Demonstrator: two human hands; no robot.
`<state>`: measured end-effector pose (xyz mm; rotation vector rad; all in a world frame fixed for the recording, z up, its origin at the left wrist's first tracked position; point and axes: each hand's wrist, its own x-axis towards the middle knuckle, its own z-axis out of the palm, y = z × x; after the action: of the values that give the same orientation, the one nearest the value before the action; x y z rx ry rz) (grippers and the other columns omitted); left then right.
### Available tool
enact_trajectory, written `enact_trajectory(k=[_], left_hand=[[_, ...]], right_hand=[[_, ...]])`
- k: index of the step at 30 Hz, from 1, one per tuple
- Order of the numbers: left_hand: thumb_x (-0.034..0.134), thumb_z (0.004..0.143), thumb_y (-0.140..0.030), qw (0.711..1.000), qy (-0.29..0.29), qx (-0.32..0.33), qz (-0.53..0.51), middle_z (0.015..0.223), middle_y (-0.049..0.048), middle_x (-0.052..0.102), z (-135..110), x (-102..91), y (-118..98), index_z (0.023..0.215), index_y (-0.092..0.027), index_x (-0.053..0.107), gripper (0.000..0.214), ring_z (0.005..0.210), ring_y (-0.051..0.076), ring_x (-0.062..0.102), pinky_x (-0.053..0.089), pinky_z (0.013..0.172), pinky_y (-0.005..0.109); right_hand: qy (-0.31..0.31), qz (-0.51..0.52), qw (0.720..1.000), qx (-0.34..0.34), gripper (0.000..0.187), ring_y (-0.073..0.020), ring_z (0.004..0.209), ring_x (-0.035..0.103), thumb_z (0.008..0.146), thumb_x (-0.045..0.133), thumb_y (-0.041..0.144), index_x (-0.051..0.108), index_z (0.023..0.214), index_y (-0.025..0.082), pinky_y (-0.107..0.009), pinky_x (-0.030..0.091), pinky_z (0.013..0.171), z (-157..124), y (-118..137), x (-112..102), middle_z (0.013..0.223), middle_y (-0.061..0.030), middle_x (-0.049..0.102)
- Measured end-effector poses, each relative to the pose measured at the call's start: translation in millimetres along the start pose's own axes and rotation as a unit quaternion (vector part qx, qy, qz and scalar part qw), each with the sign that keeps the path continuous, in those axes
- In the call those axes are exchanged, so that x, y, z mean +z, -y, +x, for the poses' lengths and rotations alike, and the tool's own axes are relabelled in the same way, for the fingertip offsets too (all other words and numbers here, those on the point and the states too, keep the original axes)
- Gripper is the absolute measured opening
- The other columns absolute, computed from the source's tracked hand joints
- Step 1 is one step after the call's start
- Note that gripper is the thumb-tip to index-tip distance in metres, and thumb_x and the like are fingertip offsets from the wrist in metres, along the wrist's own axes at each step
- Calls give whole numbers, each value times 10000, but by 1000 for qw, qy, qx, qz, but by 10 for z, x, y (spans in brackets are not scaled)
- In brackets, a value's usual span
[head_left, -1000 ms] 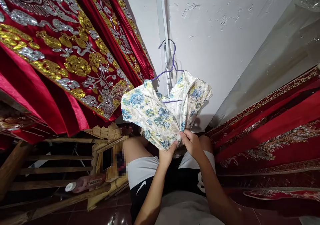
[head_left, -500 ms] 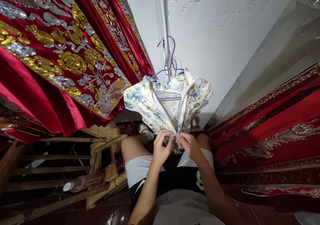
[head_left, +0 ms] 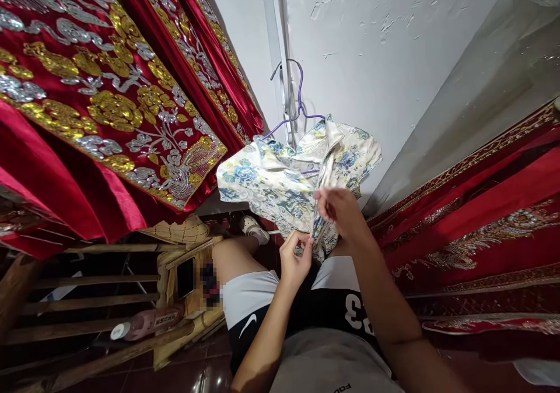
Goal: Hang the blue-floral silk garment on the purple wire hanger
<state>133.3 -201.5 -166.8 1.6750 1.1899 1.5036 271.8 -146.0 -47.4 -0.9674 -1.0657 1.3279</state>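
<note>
A short-sleeved floral shirt (head_left: 280, 192), white with blue and yellow flowers, hangs on a purple wire hanger (head_left: 300, 98) in front of me. Its collar stands open and the two front edges come together lower down. Low on the front, my left hand (head_left: 296, 258) pinches the shirt's edge between thumb and fingers. Higher up, my right hand (head_left: 343, 209) has its fingers curled at the front edge, slightly blurred, and appears to grip the cloth there. The shirt's lower end is partly hidden behind my left hand.
Red sequined garments (head_left: 116, 110) hang at the left, and more red beaded cloth (head_left: 476, 230) is at the right. Beside my left leg is a bamboo seat (head_left: 168, 346) with a dark phone (head_left: 185, 277) and a pink-labelled bottle (head_left: 146, 323). A white wall (head_left: 354, 60) stands behind the hanger.
My right hand has moved up along the shirt's front edge, away from my left hand. My left hand keeps its pinch slightly lower, and the shirt's neck opening has narrowed.
</note>
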Motion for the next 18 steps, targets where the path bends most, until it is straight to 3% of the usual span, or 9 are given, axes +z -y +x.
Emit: enact_trajectory(k=[5, 10, 13, 18], left_hand=[[628, 952, -306, 999, 8, -31, 4, 753, 24, 616, -122, 2, 126, 799, -192, 645, 191, 705, 162, 569, 443, 669, 262], [633, 943, -302, 999, 22, -35, 15, 771, 34, 644, -53, -4, 135, 810, -198, 668, 172, 712, 171, 587, 454, 686, 274], [627, 968, -305, 998, 55, 31, 11, 887, 62, 707, 289, -92, -114, 950, -201, 719, 139, 832, 195, 652, 492, 759, 295], [568, 1031, -343, 981, -50, 185, 31, 1009, 63, 732, 1219, -327, -744, 1171, -202, 706, 242, 877, 178, 668, 507, 830, 312]], right_hand=[[7, 43, 997, -65, 401, -59, 402, 393, 773, 832, 529, 658, 764, 168, -192, 246, 344, 540, 518, 133, 507, 37, 539], [28, 27, 995, -96, 401, -61, 414, 418, 843, 773, 553, 650, 799, 174, -185, 276, 352, 594, 581, 225, 531, 34, 556], [26, 18, 993, -112, 400, -61, 410, 415, 856, 754, 558, 645, 803, 177, -186, 278, 362, 524, 536, 229, 523, 42, 538], [46, -3, 992, -115, 399, -66, 416, 395, 859, 746, 561, 639, 782, 185, -197, 261, 381, 449, 543, 187, 511, 48, 511]])
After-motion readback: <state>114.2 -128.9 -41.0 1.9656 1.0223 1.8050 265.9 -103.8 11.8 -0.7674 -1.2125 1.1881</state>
